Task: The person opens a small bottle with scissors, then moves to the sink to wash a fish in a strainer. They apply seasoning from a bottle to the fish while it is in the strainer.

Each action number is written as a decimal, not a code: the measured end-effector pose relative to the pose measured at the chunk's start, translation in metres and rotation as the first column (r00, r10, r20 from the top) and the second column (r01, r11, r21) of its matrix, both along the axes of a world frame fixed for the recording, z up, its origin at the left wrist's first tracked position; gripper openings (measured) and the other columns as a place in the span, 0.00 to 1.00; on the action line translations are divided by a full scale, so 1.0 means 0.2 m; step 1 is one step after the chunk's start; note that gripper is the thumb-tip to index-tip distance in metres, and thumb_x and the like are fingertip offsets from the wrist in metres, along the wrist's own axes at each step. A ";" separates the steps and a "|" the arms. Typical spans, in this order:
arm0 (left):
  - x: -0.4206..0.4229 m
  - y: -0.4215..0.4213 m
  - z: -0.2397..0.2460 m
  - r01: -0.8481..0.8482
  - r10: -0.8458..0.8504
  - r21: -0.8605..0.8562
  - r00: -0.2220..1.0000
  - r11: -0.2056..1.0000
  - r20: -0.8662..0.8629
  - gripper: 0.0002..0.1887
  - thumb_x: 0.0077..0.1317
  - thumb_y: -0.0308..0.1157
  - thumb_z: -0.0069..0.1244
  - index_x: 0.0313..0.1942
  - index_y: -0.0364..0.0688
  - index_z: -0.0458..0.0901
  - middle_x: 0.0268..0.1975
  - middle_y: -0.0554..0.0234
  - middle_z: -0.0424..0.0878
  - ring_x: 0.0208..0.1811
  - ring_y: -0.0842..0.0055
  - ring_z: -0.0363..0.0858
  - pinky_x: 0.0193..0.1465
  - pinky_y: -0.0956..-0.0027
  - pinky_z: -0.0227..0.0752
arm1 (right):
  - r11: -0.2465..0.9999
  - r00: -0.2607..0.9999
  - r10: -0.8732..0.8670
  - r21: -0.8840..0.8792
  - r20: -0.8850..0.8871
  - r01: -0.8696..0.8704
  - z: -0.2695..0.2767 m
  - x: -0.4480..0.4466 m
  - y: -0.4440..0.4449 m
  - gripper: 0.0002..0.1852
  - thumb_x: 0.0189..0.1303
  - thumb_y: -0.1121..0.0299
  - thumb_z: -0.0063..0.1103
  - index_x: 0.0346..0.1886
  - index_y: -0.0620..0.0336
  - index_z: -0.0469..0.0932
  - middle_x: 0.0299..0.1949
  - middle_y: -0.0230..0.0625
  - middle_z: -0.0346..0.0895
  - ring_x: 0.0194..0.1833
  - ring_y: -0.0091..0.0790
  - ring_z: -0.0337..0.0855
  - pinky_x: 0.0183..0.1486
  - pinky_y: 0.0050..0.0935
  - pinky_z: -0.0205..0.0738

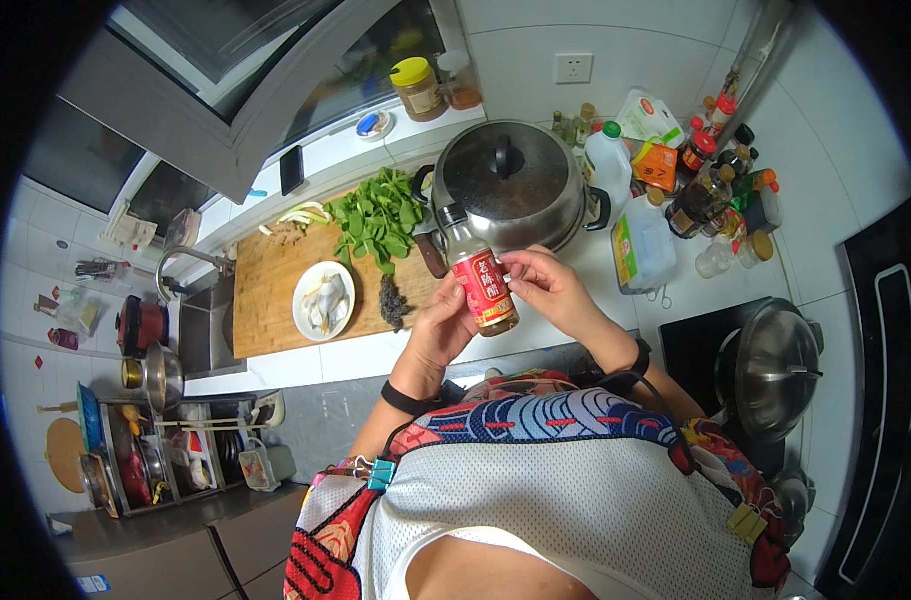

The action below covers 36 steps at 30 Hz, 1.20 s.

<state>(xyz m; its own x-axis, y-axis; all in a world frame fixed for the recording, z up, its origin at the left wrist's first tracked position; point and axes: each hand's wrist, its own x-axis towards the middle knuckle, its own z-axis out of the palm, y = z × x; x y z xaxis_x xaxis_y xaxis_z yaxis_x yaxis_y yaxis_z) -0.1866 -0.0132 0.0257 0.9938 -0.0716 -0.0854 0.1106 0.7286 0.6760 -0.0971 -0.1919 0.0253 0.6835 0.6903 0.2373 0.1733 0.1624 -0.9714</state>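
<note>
My left hand point(442, 324) is closed around a glass condiment bottle point(485, 289) with a red label and a dark cap. The bottle is tilted, with a little dark liquid at its bottom. My right hand point(547, 289) has its fingers apart at the bottle's right side; whether the fingertips touch it I cannot tell. Behind the bottle, a knife with a brown handle point(430, 256) lies partly hidden on a wooden cutting board point(268, 281). Leafy greens point(380, 214), a dark crumbly heap point(393, 304) and a white bowl point(299, 315) holding a fish point(326, 296) are on the board.
A lidded steel pot point(504, 187) stands behind my hands. To the right are a plastic jug point(643, 244), several sauce bottles point(699, 199) and a covered pan point(778, 371) on the cooktop. A sink point(204, 330) lies left; an open window sash point(230, 142) juts in above.
</note>
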 end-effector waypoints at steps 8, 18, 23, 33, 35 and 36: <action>0.01 -0.02 0.00 0.021 -0.021 0.014 1.000 1.000 -0.005 0.35 0.63 0.44 0.54 0.66 0.37 0.61 0.59 0.52 0.73 0.60 0.63 0.74 0.61 0.53 0.71 | 0.997 0.996 -0.049 -0.047 0.080 0.053 0.00 0.01 -0.03 0.18 0.61 0.79 0.57 0.56 0.62 0.74 0.47 0.30 0.68 0.42 0.19 0.71 0.43 0.19 0.72; -0.06 -0.03 -0.13 -0.130 0.157 0.221 0.981 0.967 -0.110 0.28 0.64 0.34 0.57 0.63 0.43 0.65 0.55 0.60 0.78 0.56 0.72 0.76 0.60 0.64 0.69 | 0.999 0.994 0.020 -0.027 -0.107 -0.023 -0.24 0.02 0.02 0.18 0.61 0.77 0.58 0.55 0.63 0.73 0.51 0.35 0.74 0.44 0.27 0.79 0.46 0.24 0.74; -0.17 -0.01 -0.17 -0.215 0.267 0.298 0.953 0.930 -0.145 0.29 0.63 0.33 0.58 0.63 0.43 0.65 0.52 0.61 0.79 0.54 0.73 0.77 0.59 0.65 0.70 | 0.977 0.906 0.169 -0.054 -0.387 -0.205 -0.35 -0.01 0.08 0.18 0.64 0.74 0.56 0.58 0.64 0.72 0.51 0.35 0.76 0.46 0.25 0.79 0.47 0.25 0.75; -0.50 0.17 -0.15 -0.466 0.509 0.416 0.861 0.781 0.011 0.37 0.58 0.27 0.62 0.65 0.42 0.60 0.57 0.60 0.73 0.60 0.70 0.72 0.64 0.62 0.65 | 0.838 0.753 0.433 -0.088 -0.496 -0.539 -0.36 -0.22 0.36 0.26 0.68 0.65 0.55 0.66 0.64 0.63 0.58 0.35 0.72 0.53 0.26 0.76 0.55 0.27 0.72; -0.60 0.25 -0.14 -0.486 0.510 0.435 0.857 0.758 0.069 0.37 0.58 0.26 0.62 0.65 0.41 0.60 0.57 0.60 0.73 0.60 0.70 0.71 0.64 0.62 0.65 | 0.800 0.694 0.499 -0.031 -0.518 -0.599 -0.34 -0.32 0.43 0.30 0.68 0.62 0.56 0.69 0.63 0.59 0.61 0.35 0.70 0.56 0.27 0.74 0.57 0.29 0.70; -0.68 0.29 -0.14 -0.482 0.498 0.423 0.863 0.767 0.081 0.36 0.58 0.26 0.62 0.64 0.42 0.59 0.58 0.60 0.72 0.61 0.69 0.70 0.64 0.61 0.65 | 0.777 0.654 0.538 0.011 -0.531 -0.629 -0.33 -0.37 0.49 0.31 0.67 0.61 0.57 0.69 0.63 0.59 0.61 0.35 0.70 0.57 0.28 0.74 0.58 0.30 0.69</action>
<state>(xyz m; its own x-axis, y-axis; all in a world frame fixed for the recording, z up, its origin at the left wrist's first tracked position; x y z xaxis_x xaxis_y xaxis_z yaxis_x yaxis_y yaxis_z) -0.3222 0.0446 -0.0021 0.8797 0.4748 -0.0272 -0.1553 0.3409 0.9272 -0.1715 -0.0945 -0.0398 0.1122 0.9816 -0.1542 -0.3958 -0.0982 -0.9131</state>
